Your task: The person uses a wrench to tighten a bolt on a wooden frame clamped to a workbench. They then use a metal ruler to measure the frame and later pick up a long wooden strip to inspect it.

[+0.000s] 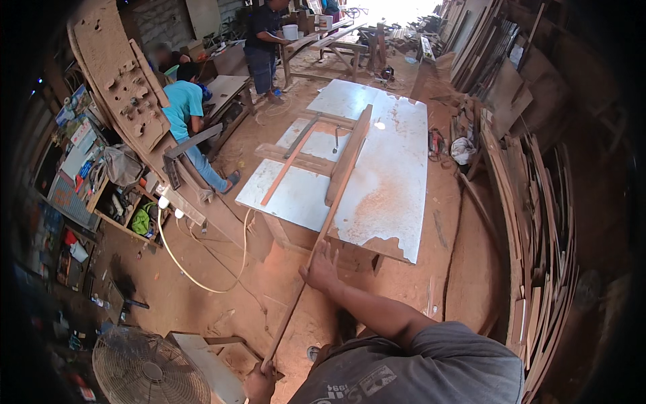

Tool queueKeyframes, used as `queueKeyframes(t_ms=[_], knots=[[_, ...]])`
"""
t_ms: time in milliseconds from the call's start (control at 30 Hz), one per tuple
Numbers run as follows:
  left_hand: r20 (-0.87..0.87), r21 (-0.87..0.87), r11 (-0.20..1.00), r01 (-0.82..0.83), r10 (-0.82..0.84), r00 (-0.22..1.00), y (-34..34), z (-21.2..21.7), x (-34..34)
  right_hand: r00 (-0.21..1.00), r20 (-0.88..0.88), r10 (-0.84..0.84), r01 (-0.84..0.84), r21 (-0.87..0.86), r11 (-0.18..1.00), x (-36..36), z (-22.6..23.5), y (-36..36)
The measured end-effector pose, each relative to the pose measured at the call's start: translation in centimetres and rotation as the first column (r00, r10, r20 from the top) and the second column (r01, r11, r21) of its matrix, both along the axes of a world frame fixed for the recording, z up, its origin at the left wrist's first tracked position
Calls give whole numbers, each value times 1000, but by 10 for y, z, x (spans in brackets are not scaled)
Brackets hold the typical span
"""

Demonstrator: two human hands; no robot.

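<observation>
A long, thin wooden strip [288, 315] slants up from the lower edge to the table. Its near end is in my left hand [259, 385], the fingers closed round it. My right hand [323, 269] rests against the strip further up, fingers stretched out and thumb apart. The strip's far part runs alongside a thick wooden board [353, 151] on the white-topped table [393, 175]. Left of that board lie a reddish strip [277, 180], a dark narrow bar [302, 136], a wooden crosspiece [296, 159] and a small metal tool [336, 139].
A dusty fan [151, 367] stands at lower left, near a pale cable [202, 286]. A tall plank-like machine part [121, 81] rises on the left. Stacked timber [531, 236] lines the right. A person in a turquoise shirt [183, 104] bends beyond; another person [264, 44] stands farther back.
</observation>
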State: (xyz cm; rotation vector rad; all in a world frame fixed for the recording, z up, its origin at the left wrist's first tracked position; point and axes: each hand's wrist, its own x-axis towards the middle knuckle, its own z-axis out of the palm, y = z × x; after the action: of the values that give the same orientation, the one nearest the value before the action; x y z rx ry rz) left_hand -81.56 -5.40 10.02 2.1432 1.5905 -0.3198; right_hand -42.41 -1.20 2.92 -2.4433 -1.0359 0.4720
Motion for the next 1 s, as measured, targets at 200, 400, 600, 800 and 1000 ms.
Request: queueKeyframes(t_ms=[200,400,600,800,1000], knots=[[39,-77,997,-19,22,999,8,16,37,998,51,-27,27,7,1000,27,-5,3],[83,-34,999,-28,30,996,12,-3,49,999,54,-11,15,-75,997,49,5,11],[37,-17,1000,5,-5,999,18,2,72,1000,30,-1,2,-54,999,73,5,16],[32,-120,993,-9,12,999,22,25,102,999,39,-4,8,-106,994,91,9,20],[38,-75,997,21,-18,999,30,7,114,999,26,-23,25,-79,997,107,13,25]])
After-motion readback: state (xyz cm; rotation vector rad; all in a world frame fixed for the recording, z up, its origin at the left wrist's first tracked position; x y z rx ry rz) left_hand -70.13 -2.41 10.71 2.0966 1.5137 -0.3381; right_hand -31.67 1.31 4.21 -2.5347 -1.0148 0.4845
